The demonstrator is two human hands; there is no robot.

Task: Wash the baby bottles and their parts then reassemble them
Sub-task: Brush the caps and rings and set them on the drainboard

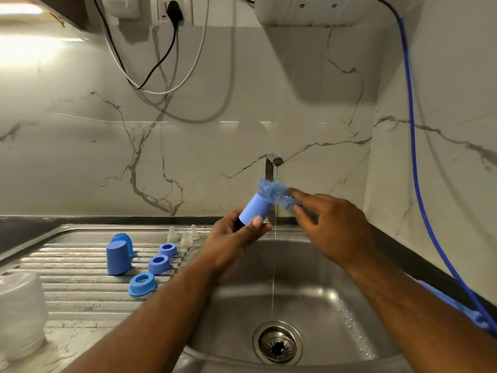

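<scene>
My left hand (233,241) grips a blue bottle cap (255,208) over the steel sink (330,267), its closed end tilted up toward the tap. My right hand (326,222) pinches a blue scrubber (275,192) against the cap's top. A thin stream of water runs from the tap (273,164) past both hands. On the ribbed drainboard (75,286) to the left stand two more blue caps (117,257), three blue collar rings (158,263) and three clear teats (185,234).
A clear plastic bottle body (20,313) sits blurred at the left edge. A blue cloth (454,305) lies on the counter at the right, under a blue hose (411,146). The drain strainer (277,341) is at the sink's bottom. Cables hang on the marble wall.
</scene>
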